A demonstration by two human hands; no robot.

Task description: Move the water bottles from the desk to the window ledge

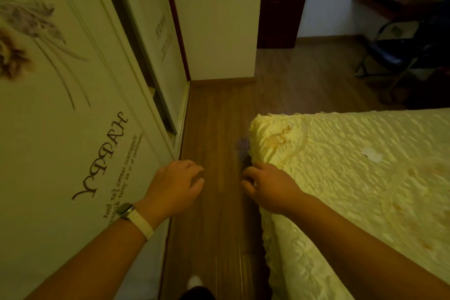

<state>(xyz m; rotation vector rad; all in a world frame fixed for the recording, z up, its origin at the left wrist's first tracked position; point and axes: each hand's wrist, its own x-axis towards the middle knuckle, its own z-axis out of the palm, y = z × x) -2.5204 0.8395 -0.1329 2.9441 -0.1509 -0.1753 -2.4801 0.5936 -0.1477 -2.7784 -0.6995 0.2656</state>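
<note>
Shows glossy wood on the floor (214,117). Shows puckered, faintly shiny cloth on the bed (353,165), smooth matt print on the wardrobe door (48,141).

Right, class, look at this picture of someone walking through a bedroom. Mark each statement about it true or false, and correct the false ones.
1. Neither the left hand nor the right hand holds a bottle. True.
2. The watch is on the right wrist. False: it is on the left wrist.
3. The bed is on the person's right. True.
4. A water bottle lies on the bed. False: no bottle shows on it.
5. The floor is carpeted. False: it is wooden boards.
</note>
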